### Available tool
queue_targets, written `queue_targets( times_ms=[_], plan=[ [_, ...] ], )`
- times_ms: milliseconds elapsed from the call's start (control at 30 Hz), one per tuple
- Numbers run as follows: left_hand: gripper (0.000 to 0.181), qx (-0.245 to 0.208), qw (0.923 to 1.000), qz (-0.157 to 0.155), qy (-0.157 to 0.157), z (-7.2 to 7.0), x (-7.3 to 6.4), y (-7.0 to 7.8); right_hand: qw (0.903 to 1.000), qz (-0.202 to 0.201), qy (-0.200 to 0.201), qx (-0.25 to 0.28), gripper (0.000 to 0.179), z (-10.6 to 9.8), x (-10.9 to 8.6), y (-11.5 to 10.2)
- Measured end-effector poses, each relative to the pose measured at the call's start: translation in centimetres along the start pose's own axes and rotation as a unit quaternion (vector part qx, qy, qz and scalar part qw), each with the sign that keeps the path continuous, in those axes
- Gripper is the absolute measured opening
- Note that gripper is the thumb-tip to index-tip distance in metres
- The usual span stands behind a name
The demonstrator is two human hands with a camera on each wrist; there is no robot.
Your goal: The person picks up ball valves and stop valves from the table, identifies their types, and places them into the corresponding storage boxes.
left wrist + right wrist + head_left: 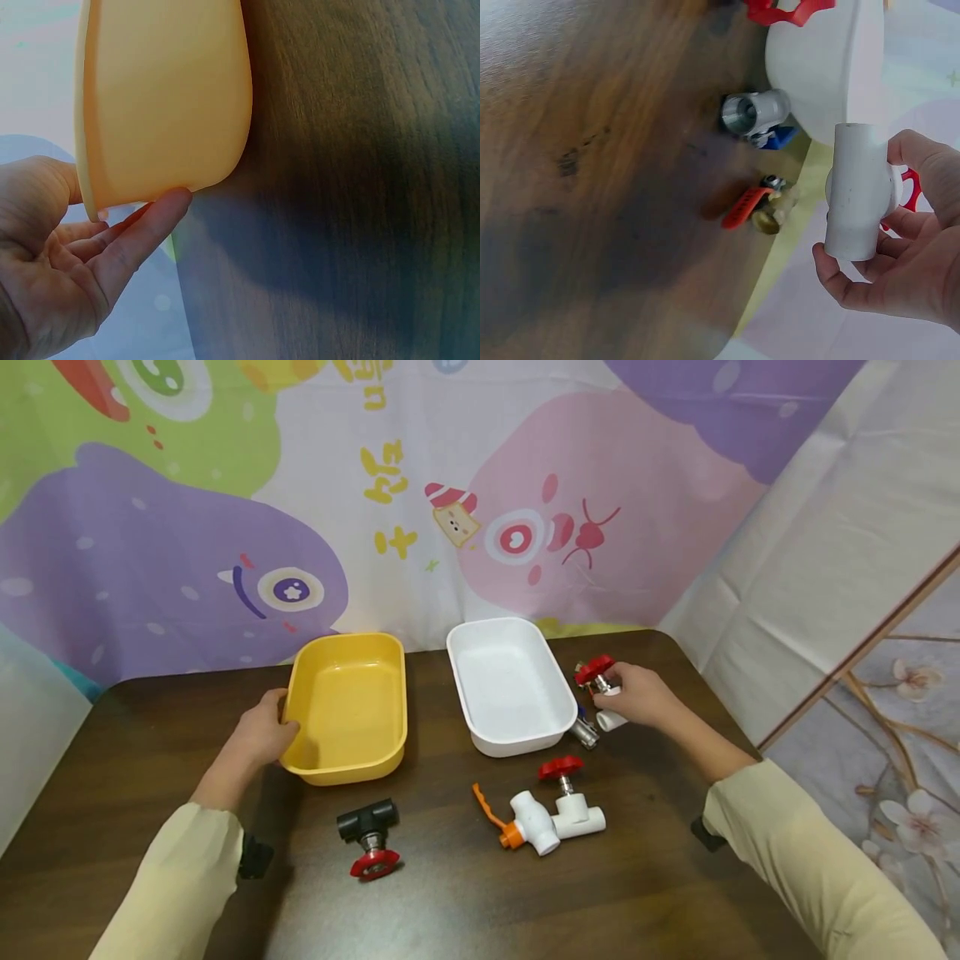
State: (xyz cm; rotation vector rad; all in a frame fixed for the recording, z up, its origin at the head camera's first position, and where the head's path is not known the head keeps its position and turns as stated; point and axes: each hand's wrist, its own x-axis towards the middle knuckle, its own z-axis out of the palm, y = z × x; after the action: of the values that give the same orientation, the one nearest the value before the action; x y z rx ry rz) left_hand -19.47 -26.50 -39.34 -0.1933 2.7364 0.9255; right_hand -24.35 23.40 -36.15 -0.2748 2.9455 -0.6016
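Observation:
At the left, my left hand (258, 732) grips the side of a yellow tray (348, 710), thumb at the rim and fingers against the outer wall (169, 97). My right hand (643, 695) holds a white plastic stop valve (853, 191) with a red handwheel (595, 670), raised just off the table to the right of a white tray (513, 689). Below it in the right wrist view lie a silver metal valve (756, 112) with a blue lever and a brass valve (780, 210) with a red-orange lever.
Nearer on the brown table (450, 902) lie a black valve (371, 820) with a red handwheel, a white ball valve (534, 822) with an orange lever, and another white stop valve (573, 810). Behind the trays hangs a cartoon-printed cloth (420, 577).

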Motion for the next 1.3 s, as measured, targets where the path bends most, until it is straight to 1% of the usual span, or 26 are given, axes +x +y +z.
queue_targets(
  times_ms=[133, 367, 567, 833, 1133, 1300],
  plan=[
    [0.066, 0.006, 1.0000, 0.002, 0.003, -0.1, 0.0, 0.0, 1.0000, -0.007, 0.002, 0.001, 0.048, -0.2, 0.5, -1.0],
    [0.066, 0.004, 1.0000, -0.002, 0.005, 0.0, 0.0, 0.1, 0.9999, -0.002, -0.004, 0.011, 0.046, -0.5, 1.0, -2.5],
    [0.066, 0.005, 1.0000, -0.001, 0.005, 0.0, 0.0, 0.1, 0.9998, -0.010, -0.002, 0.015, 0.045, -0.3, 1.4, -3.3],
    [0.066, 0.001, 1.0000, 0.003, 0.006, 0.2, 0.0, 0.0, 0.9996, -0.018, -0.012, 0.018, 0.043, -0.3, 1.6, -4.6],
    [0.068, -0.001, 0.9999, -0.006, -0.009, -0.1, 0.2, -0.2, 0.9991, -0.029, -0.013, 0.026, 0.040, 0.2, 1.9, -6.1],
    [0.068, -0.003, 0.9999, -0.007, -0.009, -0.1, 0.2, -0.2, 0.9987, -0.039, -0.015, 0.028, 0.039, 0.5, 2.2, -6.8]
  ],
)
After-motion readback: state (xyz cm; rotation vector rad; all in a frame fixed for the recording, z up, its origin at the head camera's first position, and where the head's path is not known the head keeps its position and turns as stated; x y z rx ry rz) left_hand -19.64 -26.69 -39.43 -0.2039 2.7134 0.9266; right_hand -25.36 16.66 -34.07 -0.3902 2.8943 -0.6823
